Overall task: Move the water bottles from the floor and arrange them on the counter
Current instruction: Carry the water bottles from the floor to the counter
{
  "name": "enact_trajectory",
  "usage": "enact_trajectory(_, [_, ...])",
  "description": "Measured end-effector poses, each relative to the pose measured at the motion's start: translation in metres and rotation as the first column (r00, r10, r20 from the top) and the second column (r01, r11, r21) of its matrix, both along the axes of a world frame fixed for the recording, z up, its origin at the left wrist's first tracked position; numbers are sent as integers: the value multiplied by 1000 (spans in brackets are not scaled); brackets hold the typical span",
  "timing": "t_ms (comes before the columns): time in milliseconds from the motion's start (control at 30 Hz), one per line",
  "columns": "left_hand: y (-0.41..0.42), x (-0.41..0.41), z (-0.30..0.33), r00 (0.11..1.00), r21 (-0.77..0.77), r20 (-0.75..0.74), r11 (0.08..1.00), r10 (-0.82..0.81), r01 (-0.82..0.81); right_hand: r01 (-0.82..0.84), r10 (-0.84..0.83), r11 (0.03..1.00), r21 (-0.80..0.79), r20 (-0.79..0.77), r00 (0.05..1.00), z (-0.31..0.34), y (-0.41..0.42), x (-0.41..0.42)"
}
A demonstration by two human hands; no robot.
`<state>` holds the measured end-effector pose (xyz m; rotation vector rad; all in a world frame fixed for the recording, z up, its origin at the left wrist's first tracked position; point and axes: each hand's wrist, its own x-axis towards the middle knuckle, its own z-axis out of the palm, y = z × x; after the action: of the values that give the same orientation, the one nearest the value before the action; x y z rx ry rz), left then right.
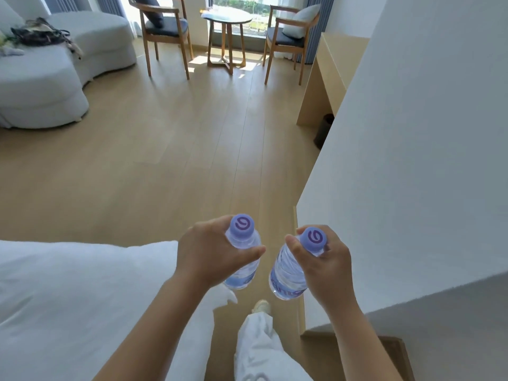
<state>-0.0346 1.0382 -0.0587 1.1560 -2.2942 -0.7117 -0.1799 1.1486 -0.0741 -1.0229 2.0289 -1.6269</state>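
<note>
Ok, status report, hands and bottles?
Left hand grips one water bottle, right hand grips another. Both off the floor. Nothing blocking ahead.

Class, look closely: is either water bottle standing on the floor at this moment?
No, the left hand and right hand each hold a bottle in the air.

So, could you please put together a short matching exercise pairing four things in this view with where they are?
Things:
1. left hand
2. right hand
3. round side table
4. dark bag

Places:
A. lying on the white sofa
B. gripping the bottle nearer the white wall
C. between two wooden chairs by the window
D. gripping the bottle nearer the bed

Pairs: 1-D, 2-B, 3-C, 4-A
</note>
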Motion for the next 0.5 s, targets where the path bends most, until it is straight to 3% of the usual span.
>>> enact_trajectory(200, [-92, -104, 7, 999, 4, 13, 999, 38, -38, -22, 22, 1000, -12, -44, 999, 10, -101, -106])
enact_trajectory(500, [-207, -205, 8, 999, 86, 15, 996, 30, -31, 26, -26, 1000, 0, 22, 999, 11, -211, -214])
